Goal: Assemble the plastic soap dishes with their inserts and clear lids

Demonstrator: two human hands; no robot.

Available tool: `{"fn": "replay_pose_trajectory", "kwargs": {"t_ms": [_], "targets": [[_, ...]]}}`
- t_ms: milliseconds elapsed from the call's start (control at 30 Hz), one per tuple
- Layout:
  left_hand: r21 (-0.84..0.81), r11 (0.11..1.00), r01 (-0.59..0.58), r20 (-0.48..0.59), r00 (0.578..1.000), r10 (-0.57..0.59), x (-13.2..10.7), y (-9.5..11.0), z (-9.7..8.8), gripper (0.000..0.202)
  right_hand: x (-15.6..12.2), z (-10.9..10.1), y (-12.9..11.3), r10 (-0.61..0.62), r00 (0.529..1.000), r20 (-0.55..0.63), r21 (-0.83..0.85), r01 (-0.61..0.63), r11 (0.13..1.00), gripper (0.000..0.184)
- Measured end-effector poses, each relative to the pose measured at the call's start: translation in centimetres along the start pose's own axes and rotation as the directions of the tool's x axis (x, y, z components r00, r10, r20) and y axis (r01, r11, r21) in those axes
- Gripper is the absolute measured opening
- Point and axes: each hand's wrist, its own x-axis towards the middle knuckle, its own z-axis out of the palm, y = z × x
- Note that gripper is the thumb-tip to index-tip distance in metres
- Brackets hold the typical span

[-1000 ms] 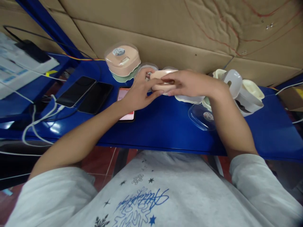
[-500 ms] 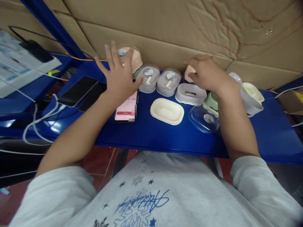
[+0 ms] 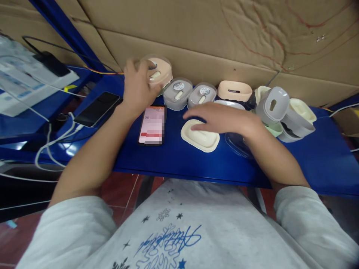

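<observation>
My left hand is at the back left, its fingers and thumb curled round a peach oval container with a clear lid. My right hand is stretched out with fingers apart, over a cream oval tray, and holds nothing. Two grey containers with clear lids and round stickers stand between the hands. Behind my right hand is a peach oval ring-shaped part with a slot. A clear lid lies partly hidden under my right forearm.
A phone with a lit pink screen lies before my left hand. A dark phone with a white cable is farther left. Grey parts and a cream tray are piled at right. Cardboard closes the back.
My left hand has gone from spread fingers to curling round the peach container. My right hand has left the peach slotted part and moved left and nearer, over the cream tray.
</observation>
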Motion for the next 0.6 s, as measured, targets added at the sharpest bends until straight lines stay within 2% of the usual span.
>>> {"fn": "replay_pose_trajectory", "kwargs": {"t_ms": [33, 100, 167, 200, 267, 367, 433, 500, 600], "targets": [[0.017, 1.000, -0.012, -0.008, 1.000, 0.013, 0.2, 0.3, -0.1, 0.079, -0.1, -1.0, 0.5, -0.005, 0.998, -0.069, -0.031, 0.003, 1.000, 0.047], [0.014, 0.998, -0.067, -0.001, 0.998, 0.067, 0.2, 1.8, -0.1, 0.075, -0.3, -2.6, 1.4, 0.028, 0.956, -0.291, -0.071, -0.051, 0.996, 0.060], [-0.083, 0.987, -0.140, 0.028, 0.989, 0.143, -0.1, 4.3, 0.1, 0.074, -0.6, -3.6, 2.3, 0.031, 0.913, -0.407, -0.081, -0.069, 0.994, 0.072], [-0.162, 0.970, -0.181, 0.062, 0.979, 0.193, -0.5, 5.6, 0.3, 0.075, -0.8, -3.9, 2.7, 0.018, 0.907, -0.421, -0.067, -0.051, 0.996, 0.078], [-0.320, 0.929, -0.185, 0.115, 0.966, 0.231, -1.4, 8.1, 1.0, 0.076, -1.1, -4.1, 3.5, -0.004, 0.929, -0.369, 0.001, 0.004, 1.000, 0.085], [-0.389, 0.909, -0.150, 0.156, 0.962, 0.225, -2.8, 10.3, 2.2, 0.085, -1.6, -4.5, 4.5, 0.022, 0.968, -0.248, 0.115, 0.006, 0.993, 0.074], [-0.354, 0.924, -0.143, 0.202, 0.953, 0.225, -3.4, 10.6, 2.9, 0.096, -2.1, -5.1, 5.3, 0.041, 0.974, -0.222, 0.134, -0.011, 0.991, 0.062], [-0.299, 0.939, -0.170, 0.248, 0.936, 0.249, -3.7, 10.5, 3.4, 0.100, -2.9, -5.6, 6.6, 0.085, 0.964, -0.252, 0.116, -0.057, 0.992, 0.058], [-0.244, 0.937, -0.249, 0.285, 0.905, 0.315, -3.9, 10.2, 3.8, 0.084, -4.0, -5.7, 9.3, 0.235, 0.916, -0.324, 0.039, -0.235, 0.971, 0.064]]}}
